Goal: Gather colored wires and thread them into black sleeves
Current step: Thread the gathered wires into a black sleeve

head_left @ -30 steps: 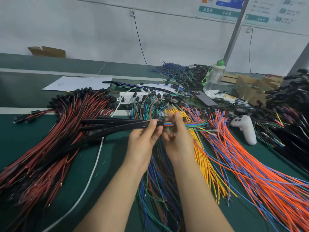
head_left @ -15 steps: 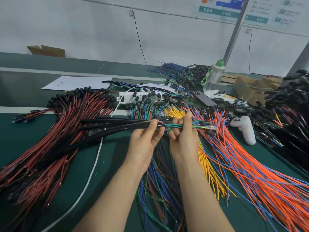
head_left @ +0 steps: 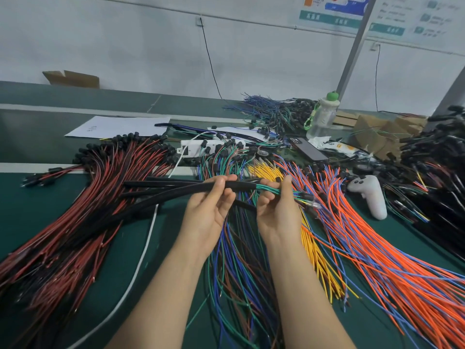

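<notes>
My left hand [head_left: 210,210] grips a long black sleeve [head_left: 176,193] near its right end, fingers curled over it. A small bundle of colored wires [head_left: 270,189], mostly green, comes out of that end. My right hand [head_left: 278,210] pinches this bundle just right of the sleeve mouth. The wires' connector tips [head_left: 310,199] stick out past my right fingers. More black sleeves [head_left: 156,183] lie on the table to the left, under the held one. Below my hands lies a mixed pile of blue, green and brown wires [head_left: 236,260].
Red and black wires [head_left: 75,222] cover the green table [head_left: 30,212] at left. Yellow wires [head_left: 317,255] and orange and blue wires [head_left: 392,260] fan out at right. A white controller [head_left: 370,195], a phone [head_left: 309,149], a water bottle [head_left: 322,117] and a white power strip [head_left: 198,148] stand further back.
My right hand has slid to the right along the wire bundle, away from the sleeve mouth, so more wire shows between my hands. My left hand still holds the sleeve.
</notes>
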Demonstrator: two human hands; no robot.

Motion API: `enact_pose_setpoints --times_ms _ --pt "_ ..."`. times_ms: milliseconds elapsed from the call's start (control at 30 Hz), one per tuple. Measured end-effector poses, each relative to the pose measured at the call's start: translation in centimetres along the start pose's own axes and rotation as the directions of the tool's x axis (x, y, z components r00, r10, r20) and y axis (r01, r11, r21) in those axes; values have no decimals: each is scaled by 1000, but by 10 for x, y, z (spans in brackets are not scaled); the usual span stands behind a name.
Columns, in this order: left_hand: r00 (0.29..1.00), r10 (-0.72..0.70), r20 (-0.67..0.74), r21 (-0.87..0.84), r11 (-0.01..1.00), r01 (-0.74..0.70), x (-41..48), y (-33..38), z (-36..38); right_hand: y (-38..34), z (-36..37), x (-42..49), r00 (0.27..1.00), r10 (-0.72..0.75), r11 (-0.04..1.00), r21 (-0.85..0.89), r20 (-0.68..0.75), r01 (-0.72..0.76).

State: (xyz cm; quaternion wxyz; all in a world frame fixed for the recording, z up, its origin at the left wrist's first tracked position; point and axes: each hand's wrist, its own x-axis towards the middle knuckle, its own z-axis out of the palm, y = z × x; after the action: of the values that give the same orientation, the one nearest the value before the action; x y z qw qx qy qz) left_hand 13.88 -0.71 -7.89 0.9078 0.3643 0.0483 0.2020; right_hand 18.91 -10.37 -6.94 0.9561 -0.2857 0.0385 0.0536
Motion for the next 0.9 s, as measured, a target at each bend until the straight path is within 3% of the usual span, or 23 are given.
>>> enact_pose_setpoints --times_ms 100,233,300,400,467,567,667,800,900 --pt "1000 -1 29 60 998 0 -4 -9 6 9 1 -1 1000 -8 991 -132 23 11" --pt "999 -12 34 41 999 11 -6 -10 9 15 0 -5 993 102 957 -276 52 -83" --pt "1000 -8 16 1 1000 8 -4 -6 7 13 0 -5 986 145 973 -191 83 -127" --pt "1000 -13 9 -13 1000 13 -3 -4 5 7 -4 -4 983 153 984 78 101 -162" --pt "1000 -14 11 -14 1000 14 -4 -5 6 4 -6 -4 981 159 975 138 115 -175" --pt "1000 0 -11 -2 1000 0 -3 -7 6 6 -2 -4 987 135 991 -33 84 -133" --pt "1000 14 7 22 1000 -14 -5 -13 9 17 1 -5 999 7 963 -271 38 3" --pt "1000 2 13 25 1000 -2 -7 -17 12 22 2 -8 995 3 956 -291 102 27" --pt "1000 -14 -5 -9 1000 14 -5 -13 12 19 5 -10 988 106 964 -253 113 -74"
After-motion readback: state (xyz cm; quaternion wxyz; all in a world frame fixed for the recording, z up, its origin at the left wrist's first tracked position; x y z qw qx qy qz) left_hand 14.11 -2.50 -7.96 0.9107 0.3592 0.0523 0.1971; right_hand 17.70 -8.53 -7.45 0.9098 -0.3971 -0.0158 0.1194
